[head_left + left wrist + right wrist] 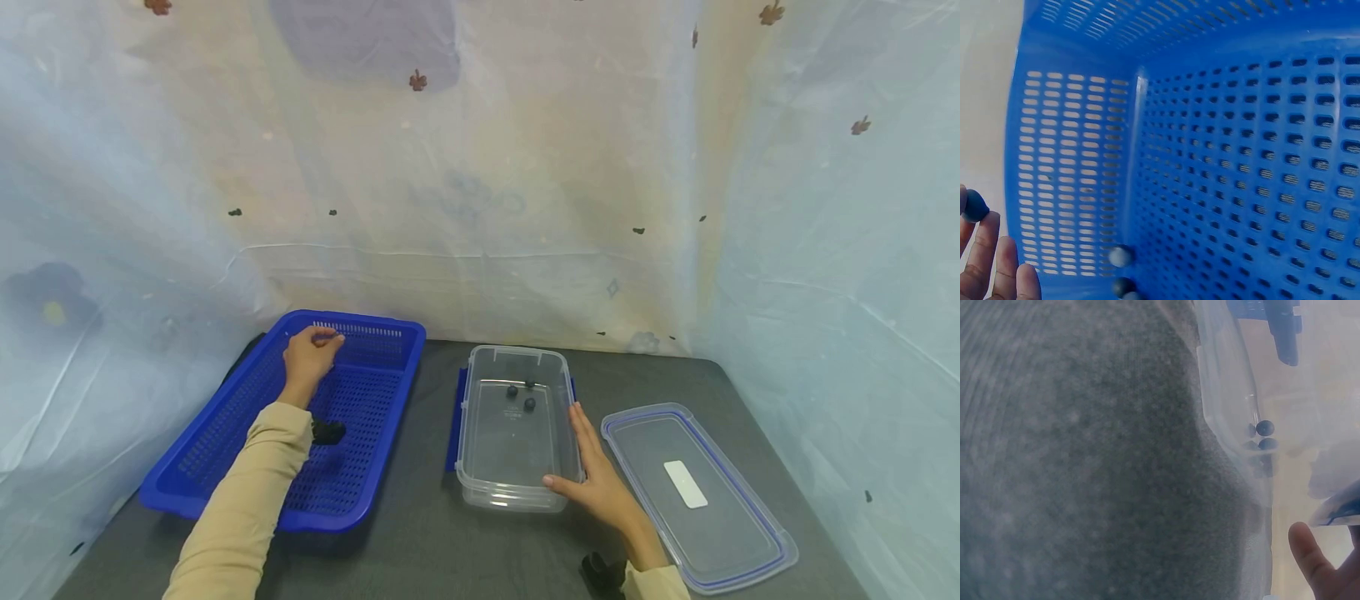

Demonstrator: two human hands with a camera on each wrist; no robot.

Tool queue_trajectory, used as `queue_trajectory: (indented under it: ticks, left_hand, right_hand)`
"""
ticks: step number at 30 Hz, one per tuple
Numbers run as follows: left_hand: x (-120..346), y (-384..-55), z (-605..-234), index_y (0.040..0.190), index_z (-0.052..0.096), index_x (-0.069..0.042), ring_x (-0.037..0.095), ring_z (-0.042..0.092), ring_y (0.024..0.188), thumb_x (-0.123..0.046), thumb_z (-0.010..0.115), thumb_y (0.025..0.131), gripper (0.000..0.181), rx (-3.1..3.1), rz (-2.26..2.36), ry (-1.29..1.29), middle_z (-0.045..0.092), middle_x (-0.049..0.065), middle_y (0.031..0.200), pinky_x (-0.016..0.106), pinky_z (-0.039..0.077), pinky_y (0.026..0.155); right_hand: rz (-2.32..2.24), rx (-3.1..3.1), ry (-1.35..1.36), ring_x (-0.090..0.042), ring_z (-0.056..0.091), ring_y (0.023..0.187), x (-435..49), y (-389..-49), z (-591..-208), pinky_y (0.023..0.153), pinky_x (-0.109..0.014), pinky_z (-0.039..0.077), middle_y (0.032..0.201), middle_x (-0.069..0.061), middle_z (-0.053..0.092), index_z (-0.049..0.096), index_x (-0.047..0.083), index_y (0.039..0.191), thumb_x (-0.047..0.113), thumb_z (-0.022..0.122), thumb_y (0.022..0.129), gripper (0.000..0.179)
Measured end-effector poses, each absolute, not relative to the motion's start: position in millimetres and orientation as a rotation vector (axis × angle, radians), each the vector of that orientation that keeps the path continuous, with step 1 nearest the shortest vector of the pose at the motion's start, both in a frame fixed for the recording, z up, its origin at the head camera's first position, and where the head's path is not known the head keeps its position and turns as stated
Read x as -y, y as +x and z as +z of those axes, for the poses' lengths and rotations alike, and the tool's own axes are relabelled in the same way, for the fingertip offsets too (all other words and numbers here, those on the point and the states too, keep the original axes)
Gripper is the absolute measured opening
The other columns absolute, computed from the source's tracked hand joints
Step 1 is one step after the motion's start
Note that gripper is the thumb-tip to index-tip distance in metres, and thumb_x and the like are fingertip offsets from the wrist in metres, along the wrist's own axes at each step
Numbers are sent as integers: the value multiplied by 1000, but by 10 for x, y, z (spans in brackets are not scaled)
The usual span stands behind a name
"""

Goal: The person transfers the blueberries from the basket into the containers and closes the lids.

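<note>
My left hand (309,360) is raised over the far part of a blue plastic basket (352,493). It pinches a small dark ball (975,206) between thumb and finger, as the left wrist view shows. Below, at the basket's end, lie a greyish ball (1121,255) and a dark ball (1124,286). On the right, my right hand (600,483) rests along the right side of a clear plastic container (510,450), fingers straight and thumb at its near corner. Several dark balls (529,405) lie inside the container.
A clear lid (720,533) with a blue seal and white label lies right of the container. Blue latch flaps (456,421) hang at the container's sides. The dark table (405,550) meets a patterned plastic curtain (480,167) behind and at both sides.
</note>
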State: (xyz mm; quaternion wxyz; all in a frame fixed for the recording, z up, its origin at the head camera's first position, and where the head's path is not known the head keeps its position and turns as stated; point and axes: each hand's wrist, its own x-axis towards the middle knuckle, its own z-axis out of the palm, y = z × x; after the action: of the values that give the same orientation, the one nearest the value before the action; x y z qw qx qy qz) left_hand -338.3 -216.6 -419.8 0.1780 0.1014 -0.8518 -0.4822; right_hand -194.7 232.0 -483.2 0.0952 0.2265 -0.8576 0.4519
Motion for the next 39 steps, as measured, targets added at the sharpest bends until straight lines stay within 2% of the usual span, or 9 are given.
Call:
queue_trajectory:
  ticks: [2, 5, 7, 9, 13, 15, 18, 32, 39]
  left_hand:
    - [2153, -3380, -4166, 117, 63, 4, 40, 61, 101, -17, 64, 95, 31, 2417, -1337, 254, 65, 26, 110, 52, 27, 106]
    - [2134, -3382, -4119, 117, 63, 3, 38, 62, 100, -20, 64, 95, 32, 2430, -1320, 225, 66, 25, 111, 40, 40, 99]
    - [2121, -3374, -4082, 120, 63, 1, 36, 59, 104, -23, 63, 96, 34, 2449, -1331, 224, 65, 23, 113, 32, 52, 78]
    - [2103, -3358, -4040, 122, 62, 0, 36, 58, 107, -25, 62, 96, 35, 2461, -1343, 212, 65, 22, 116, 29, 53, 64]
    - [2066, -3323, -3962, 124, 61, -1, 37, 56, 112, -26, 61, 97, 37, 2475, -1359, 173, 64, 22, 118, 41, 53, 75]
    - [2048, -3315, -3931, 123, 61, -1, 37, 55, 114, -26, 61, 97, 36, 2473, -1361, 156, 64, 22, 118, 48, 49, 86]
    - [2012, -3301, -3879, 123, 61, -1, 38, 54, 115, -27, 62, 96, 37, 2475, -1360, 128, 64, 22, 117, 52, 44, 92]
    - [1777, -3187, -3621, 121, 62, -1, 39, 55, 114, -28, 62, 97, 36, 2491, -1394, -65, 63, 23, 119, 54, 46, 89]
    - [1664, -3167, -3534, 123, 61, -1, 38, 53, 116, -29, 62, 97, 38, 2513, -1457, -142, 61, 21, 122, 55, 41, 95]
  right_hand:
    - [1342, 2541, 669, -46, 13, 140, -2322, -1947, -4835, 100, -73, 18, 159, -22, 5, 11, 0, 154, 25, 80, 76, 107]
    - [1349, 2541, 669, -45, 13, 141, -2327, -1946, -4842, 101, -72, 17, 159, -21, 5, 10, 1, 154, 25, 80, 76, 107]
    - [1342, 2539, 670, -45, 13, 141, -2328, -1951, -4853, 101, -72, 17, 159, -21, 4, 10, 0, 154, 26, 79, 77, 107]
    - [1343, 2531, 676, -46, 13, 141, -2329, -1952, -4853, 101, -71, 16, 159, -22, 5, 10, 0, 154, 25, 80, 77, 107]
    - [1341, 2516, 688, -47, 13, 140, -2331, -1958, -4859, 101, -72, 16, 158, -25, 5, 10, -3, 153, 24, 81, 75, 108]
    - [1339, 2515, 690, -48, 13, 140, -2333, -1960, -4862, 100, -72, 16, 157, -26, 5, 10, -3, 153, 24, 81, 75, 108]
    - [1344, 2519, 687, -47, 13, 140, -2335, -1959, -4861, 101, -72, 16, 158, -25, 4, 10, -2, 153, 24, 81, 75, 109]
    - [1348, 2521, 686, -47, 11, 141, -2325, -1954, -4867, 101, -72, 15, 158, -23, 4, 10, -2, 153, 24, 81, 75, 109]
    - [1348, 2525, 679, -45, 10, 142, -2322, -1953, -4865, 102, -71, 14, 159, -21, 4, 10, -1, 154, 23, 82, 74, 110]
